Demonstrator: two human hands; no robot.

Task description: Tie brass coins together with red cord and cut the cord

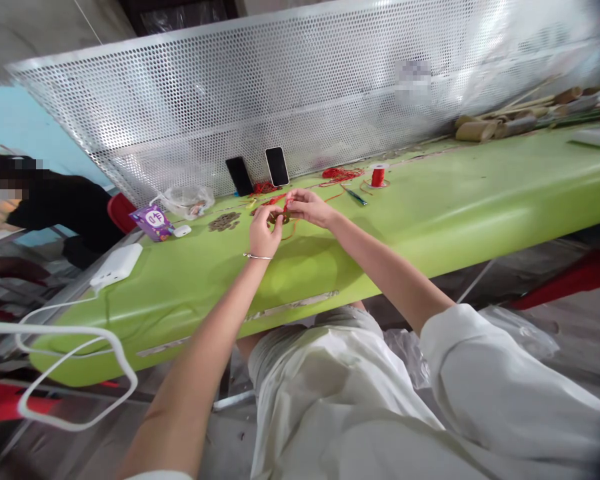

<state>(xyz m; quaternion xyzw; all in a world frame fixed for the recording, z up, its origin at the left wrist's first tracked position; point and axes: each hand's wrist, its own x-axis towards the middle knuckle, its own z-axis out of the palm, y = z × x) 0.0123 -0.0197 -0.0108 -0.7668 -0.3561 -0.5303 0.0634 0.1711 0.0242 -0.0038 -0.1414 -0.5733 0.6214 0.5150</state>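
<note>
"Gripping what, over the green table [455, 200]?"
"Red cord [286, 206]. My right hand [307, 205] pinches it; my left hand [264, 233] closes on a brown piece [285, 219] just below."
"Which way does the cord point?"
"Its short visible stretch runs nearly upright in my view, long axis away from my body. Fingers hide its ends. Brown discs [225, 222] lie left of my hands."
</note>
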